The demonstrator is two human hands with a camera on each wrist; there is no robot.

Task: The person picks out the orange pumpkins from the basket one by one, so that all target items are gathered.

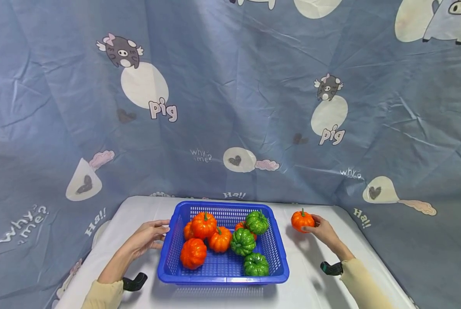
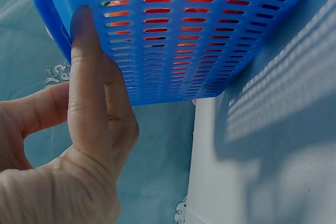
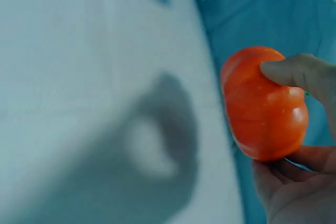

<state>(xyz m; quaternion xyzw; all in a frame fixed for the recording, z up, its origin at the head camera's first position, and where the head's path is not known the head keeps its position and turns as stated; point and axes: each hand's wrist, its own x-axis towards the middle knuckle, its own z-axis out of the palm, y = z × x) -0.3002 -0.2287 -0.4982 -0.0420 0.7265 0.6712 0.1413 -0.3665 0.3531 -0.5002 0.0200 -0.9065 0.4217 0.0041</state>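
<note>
Inside blue basket (image 1: 222, 280), orange pumpkins (image 1: 193, 254), green pumpkins (image 1: 256, 265)

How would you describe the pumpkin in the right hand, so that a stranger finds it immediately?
Find the blue basket on the white table. To its right, the person's right hand holds a ribbed orange pumpkin with a green stem. It alone is outside the basket; the other pumpkins, orange and green, lie inside.

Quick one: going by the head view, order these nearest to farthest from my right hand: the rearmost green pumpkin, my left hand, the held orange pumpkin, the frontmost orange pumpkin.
1. Held orange pumpkin: in the right hand.
2. Rearmost green pumpkin: basket's right side.
3. Frontmost orange pumpkin: basket's left side.
4. Left hand: at the basket's left rim.
</note>
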